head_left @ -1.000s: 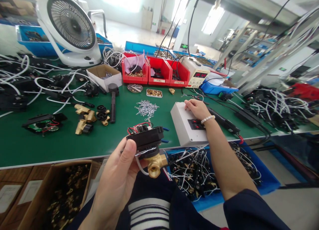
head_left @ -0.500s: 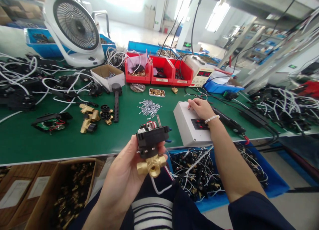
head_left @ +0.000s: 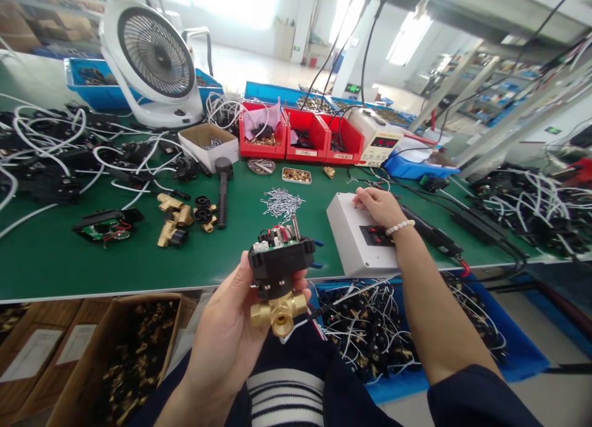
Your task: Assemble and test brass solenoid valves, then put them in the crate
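My left hand (head_left: 224,331) is closed around a motorized brass valve (head_left: 281,308), held upright over the front edge of the table. Its black actuator housing (head_left: 277,263) is uncovered on top, showing a circuit board, red wires and a metal shaft. A white cable runs from behind the valve toward the lower right. At the far end of a grey switch box (head_left: 343,239) rests my right hand (head_left: 380,206), fingers curled together on its top face. What those fingertips pinch, if anything, is hidden. Black and red switches (head_left: 377,234) sit on the box beside my wrist.
Behind are red bins (head_left: 308,144), a power supply (head_left: 380,142) and a fan (head_left: 160,57). Metal clips (head_left: 282,203), brass fittings (head_left: 173,220) and a black-handled tool (head_left: 222,192) lie on the green table (head_left: 139,269). Below stands a blue crate (head_left: 518,353) of wired parts.
The view has shifted slightly, so the table's things appear farther right. The valve is tipped a little, with its front port more toward me. My right hand stays on the box.
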{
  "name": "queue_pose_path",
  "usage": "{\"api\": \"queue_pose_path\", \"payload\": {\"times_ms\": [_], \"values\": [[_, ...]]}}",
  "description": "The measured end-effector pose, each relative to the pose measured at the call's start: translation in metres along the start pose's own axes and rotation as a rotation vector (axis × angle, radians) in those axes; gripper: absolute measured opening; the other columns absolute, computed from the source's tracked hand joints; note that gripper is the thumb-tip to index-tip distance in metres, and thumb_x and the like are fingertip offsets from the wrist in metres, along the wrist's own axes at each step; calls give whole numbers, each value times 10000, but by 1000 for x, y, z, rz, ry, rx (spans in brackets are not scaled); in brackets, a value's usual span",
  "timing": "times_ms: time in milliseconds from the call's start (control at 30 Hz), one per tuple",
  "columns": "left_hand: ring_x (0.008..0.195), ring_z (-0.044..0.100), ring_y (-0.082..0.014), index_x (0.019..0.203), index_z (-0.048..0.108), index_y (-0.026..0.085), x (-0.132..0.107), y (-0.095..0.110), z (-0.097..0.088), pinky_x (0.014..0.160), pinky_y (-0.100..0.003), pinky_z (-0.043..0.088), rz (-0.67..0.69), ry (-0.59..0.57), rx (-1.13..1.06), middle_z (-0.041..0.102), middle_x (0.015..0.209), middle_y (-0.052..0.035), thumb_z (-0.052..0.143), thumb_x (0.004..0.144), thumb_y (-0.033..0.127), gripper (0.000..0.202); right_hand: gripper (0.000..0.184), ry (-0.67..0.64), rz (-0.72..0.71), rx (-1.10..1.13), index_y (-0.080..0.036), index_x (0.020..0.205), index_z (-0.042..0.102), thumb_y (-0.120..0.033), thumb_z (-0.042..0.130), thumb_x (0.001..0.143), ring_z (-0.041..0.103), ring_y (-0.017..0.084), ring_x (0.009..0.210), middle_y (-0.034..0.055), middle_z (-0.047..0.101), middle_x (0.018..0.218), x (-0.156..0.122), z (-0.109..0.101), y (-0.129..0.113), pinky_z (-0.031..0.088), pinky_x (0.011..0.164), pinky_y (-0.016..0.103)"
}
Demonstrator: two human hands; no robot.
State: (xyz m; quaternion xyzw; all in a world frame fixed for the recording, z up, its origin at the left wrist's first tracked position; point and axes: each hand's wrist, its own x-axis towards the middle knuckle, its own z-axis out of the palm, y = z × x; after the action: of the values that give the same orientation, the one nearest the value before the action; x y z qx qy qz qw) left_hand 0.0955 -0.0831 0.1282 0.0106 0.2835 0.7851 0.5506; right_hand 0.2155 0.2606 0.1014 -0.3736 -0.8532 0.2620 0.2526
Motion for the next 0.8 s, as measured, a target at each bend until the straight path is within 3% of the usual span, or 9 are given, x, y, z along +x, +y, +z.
{"api": "queue_pose_path", "payload": {"times_ms": [167, 267, 400, 800], "values": [[824, 742, -190, 973, 770, 119, 1, -2, -3, 784, -294, 632, 22, -15, 4, 770, 898, -109, 523, 982, 352, 340, 476, -5, 14, 11, -190, 711, 639, -639, 556, 846, 603, 183, 626, 58, 685, 672, 0, -1, -3, 484, 687, 315], [805, 743, -187, 967, 771, 123, 0, -3, -1, 760, -294, 635, 41, 20, 6, 770, 881, -110, 497, 992, 338, 350, 341, -8, 38, 38, -187, 810, 637, -528, 622, 822, 603, 176, 630, 46, 697, 705, -1, -2, -5, 489, 695, 313], [792, 743, -193, 999, 763, 111, -1, -3, 0, 760, -290, 633, 43, 20, 29, 767, 886, -125, 509, 984, 355, 353, 244, -29, 68, 59, -182, 812, 640, -422, 669, 776, 598, 176, 641, 42, 694, 710, -2, -2, -5, 481, 710, 325], [806, 743, -188, 1011, 764, 145, 0, -5, -3, 761, -291, 632, 45, 28, -7, 769, 886, -113, 564, 961, 368, 304, 236, -40, 59, 19, -179, 782, 669, -410, 659, 735, 598, 195, 655, 40, 693, 695, -2, -3, -6, 473, 719, 355]]}}
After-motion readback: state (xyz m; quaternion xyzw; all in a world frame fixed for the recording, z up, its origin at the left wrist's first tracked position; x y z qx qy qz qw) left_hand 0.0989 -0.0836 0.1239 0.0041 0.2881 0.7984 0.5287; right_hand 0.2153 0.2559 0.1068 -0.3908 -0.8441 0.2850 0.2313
